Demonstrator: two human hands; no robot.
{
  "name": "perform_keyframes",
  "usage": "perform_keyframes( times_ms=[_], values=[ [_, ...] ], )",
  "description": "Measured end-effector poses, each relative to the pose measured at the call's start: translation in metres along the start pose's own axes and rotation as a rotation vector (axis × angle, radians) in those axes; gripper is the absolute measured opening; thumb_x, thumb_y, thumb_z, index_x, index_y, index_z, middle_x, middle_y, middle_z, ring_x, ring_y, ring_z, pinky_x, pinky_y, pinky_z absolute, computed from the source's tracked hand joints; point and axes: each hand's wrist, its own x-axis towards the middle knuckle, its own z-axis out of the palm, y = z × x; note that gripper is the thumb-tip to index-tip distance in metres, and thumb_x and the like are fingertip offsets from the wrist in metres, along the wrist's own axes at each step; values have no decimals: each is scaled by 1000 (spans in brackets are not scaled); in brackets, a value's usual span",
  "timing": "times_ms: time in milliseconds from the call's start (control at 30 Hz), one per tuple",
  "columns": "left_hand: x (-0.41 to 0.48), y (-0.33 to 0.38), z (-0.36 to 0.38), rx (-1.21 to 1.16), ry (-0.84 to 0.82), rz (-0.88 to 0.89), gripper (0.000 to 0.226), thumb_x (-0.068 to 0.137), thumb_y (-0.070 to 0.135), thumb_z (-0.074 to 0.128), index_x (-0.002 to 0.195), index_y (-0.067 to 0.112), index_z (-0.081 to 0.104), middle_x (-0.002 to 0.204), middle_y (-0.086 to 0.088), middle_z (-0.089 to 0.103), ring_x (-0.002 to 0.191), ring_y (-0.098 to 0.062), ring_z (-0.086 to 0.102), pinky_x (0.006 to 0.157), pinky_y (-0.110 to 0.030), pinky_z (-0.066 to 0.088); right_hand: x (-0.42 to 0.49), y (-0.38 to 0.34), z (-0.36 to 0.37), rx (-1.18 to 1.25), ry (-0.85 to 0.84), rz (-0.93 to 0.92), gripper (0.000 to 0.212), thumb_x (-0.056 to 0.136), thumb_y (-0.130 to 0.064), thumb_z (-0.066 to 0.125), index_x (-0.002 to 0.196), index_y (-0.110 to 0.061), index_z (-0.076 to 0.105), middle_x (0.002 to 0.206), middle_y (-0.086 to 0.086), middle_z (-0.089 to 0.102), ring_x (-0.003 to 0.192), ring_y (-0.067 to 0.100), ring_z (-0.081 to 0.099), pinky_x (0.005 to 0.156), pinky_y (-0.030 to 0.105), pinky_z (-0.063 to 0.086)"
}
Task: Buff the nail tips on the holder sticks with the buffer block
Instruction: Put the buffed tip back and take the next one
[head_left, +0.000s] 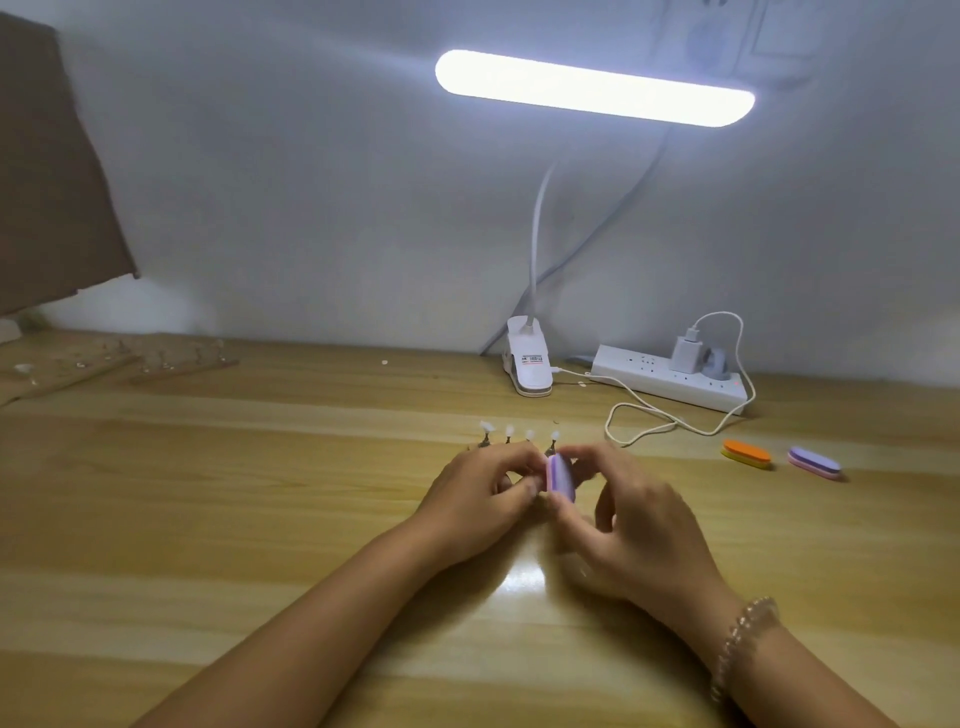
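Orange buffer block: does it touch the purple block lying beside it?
Apart: the head view shows bare tabletop between orange buffer block and lying purple block.

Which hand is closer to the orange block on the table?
Right. The right hand is left of the orange block; the left hand is farther left.

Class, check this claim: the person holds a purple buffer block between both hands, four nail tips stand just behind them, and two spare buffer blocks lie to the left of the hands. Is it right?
One slip: the head view shows the orange spare block and the purple spare block lying on the right, past the right hand, not on the left. The rest stands.
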Motion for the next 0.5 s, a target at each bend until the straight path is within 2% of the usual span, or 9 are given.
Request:
perform_keyframes(
  times_ms=[67,133,200,267,333,400,500],
  values=[
    [0,0,0,-5,1,-1,18,95,16,60,95,32,69,88,16,69,64,-9,55,70,-35,48,1,1,0,-52,-25,81,27,81,-40,67,105,-37,56,89,-23,60,62,-4,49,57,25,36],
    [-2,2,0,-56,17,2,17,96,15,58,94,29,68,93,14,71,75,-16,63,76,-39,51,4,3,-4,-91,-17,231,20,80,-43,65,96,-37,54,85,-22,59,71,7,55,61,28,35],
    [-4,4,0,-71,28,-5,20,97,12,56,92,30,64,94,15,71,70,-7,62,76,-38,52,2,6,-7,-134,-60,316,17,78,-45,61,86,-35,50,82,-19,58,75,13,56,60,29,35],
    [-5,3,0,-75,39,-12,20,97,12,55,94,29,63,95,15,71,66,3,58,75,-36,53,-2,3,-9,-227,-111,287,16,75,-43,57,84,-32,49,83,-13,55,77,17,55,61,30,38],
    [-6,4,1,-98,43,-7,16,97,12,55,99,26,62,95,15,71,68,7,58,72,-31,52,-4,-2,-10,-256,-105,216,19,76,-38,62,94,-34,57,88,-9,54,84,19,58,67,32,41],
    [-7,5,1,-104,39,7,11,97,15,57,102,24,59,95,16,72,67,7,58,70,-27,48,-2,-7,-12,-168,-97,144,33,77,-34,71,109,-33,64,90,-9,55,86,18,60,72,35,45],
    [-10,6,1,-90,44,7,12,92,26,57,100,30,49,94,17,71,63,3,59,66,-29,45,2,-14,-7,-37,-112,18,28,80,-30,76,105,-34,67,88,-13,58,80,11,57,73,39,44]
  ],
)
